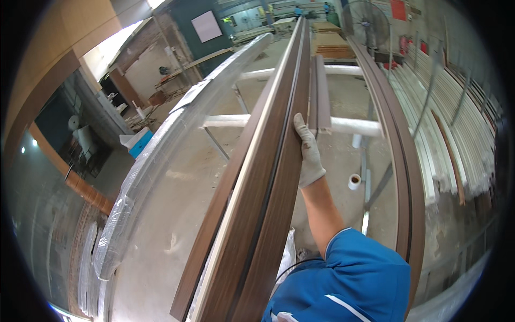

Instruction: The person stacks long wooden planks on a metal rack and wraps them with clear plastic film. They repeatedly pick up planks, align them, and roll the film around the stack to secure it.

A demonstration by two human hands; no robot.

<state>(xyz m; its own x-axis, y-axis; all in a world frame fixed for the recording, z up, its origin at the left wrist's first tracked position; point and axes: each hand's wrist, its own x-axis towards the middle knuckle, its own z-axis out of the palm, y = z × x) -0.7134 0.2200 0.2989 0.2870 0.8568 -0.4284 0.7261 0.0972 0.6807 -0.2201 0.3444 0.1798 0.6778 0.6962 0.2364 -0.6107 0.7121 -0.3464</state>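
My right hand (pixel 308 155), in a pale work glove with dark smudges, grips the right edge of a long brown wood-grain profile board (pixel 279 161). The thumb lies along the board and the other fingers are mostly hidden. A black groove runs down the board's length, and a cream strip (pixel 230 209) lines its left side. Just left of that, a narrower brown board (pixel 206 236) runs alongside. Shorter brown profiles (pixel 322 96) lie beyond my hand on the white-wrapped crossbars (pixel 354 126). My left hand is not in view.
A plastic-wrapped bundle (pixel 145 161) stretches along the left. Another long brown profile (pixel 394 134) lies to the right, beside racks of white profiles (pixel 429 118). A small roll (pixel 354 182) sits on the floor. A large fan (pixel 366 24) and stacked boards (pixel 332 45) stand farther back.
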